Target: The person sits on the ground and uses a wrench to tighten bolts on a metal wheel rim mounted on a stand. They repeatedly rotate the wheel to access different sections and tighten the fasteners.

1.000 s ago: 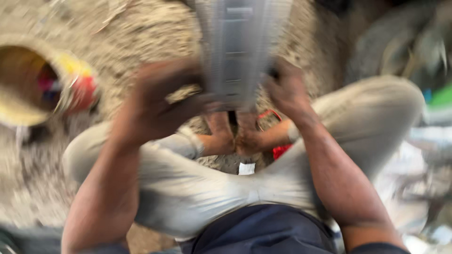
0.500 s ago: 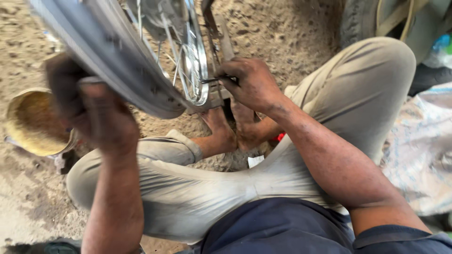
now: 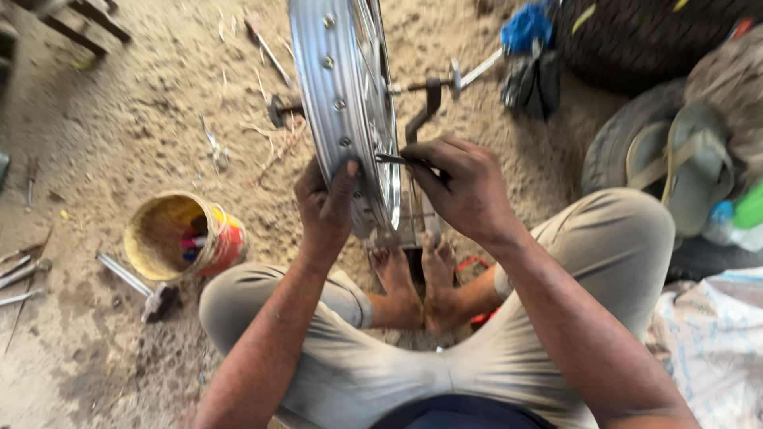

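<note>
A silver spoked wheel rim [image 3: 338, 95] stands upright on a metal stand with an axle [image 3: 433, 83], in front of my crossed legs and bare feet [image 3: 417, 282]. My left hand [image 3: 324, 208] grips the near edge of the rim, thumb on its outer face. My right hand [image 3: 461, 187] pinches a thin dark tool [image 3: 401, 160] whose tip reaches in among the spokes on the rim's right side.
An open yellow and red tin [image 3: 187, 238] with small items stands on the sandy ground at left, a hammer [image 3: 139, 287] beside it. Loose tools [image 3: 20, 274] lie at the far left. A tyre with a sandal [image 3: 675, 155] and a white sack [image 3: 711, 342] are at right.
The view has steadied and pulled back. The rim now stands upright before me; my left hand has shifted from its outer side to its near edge, and the right hand stays at the spokes.
</note>
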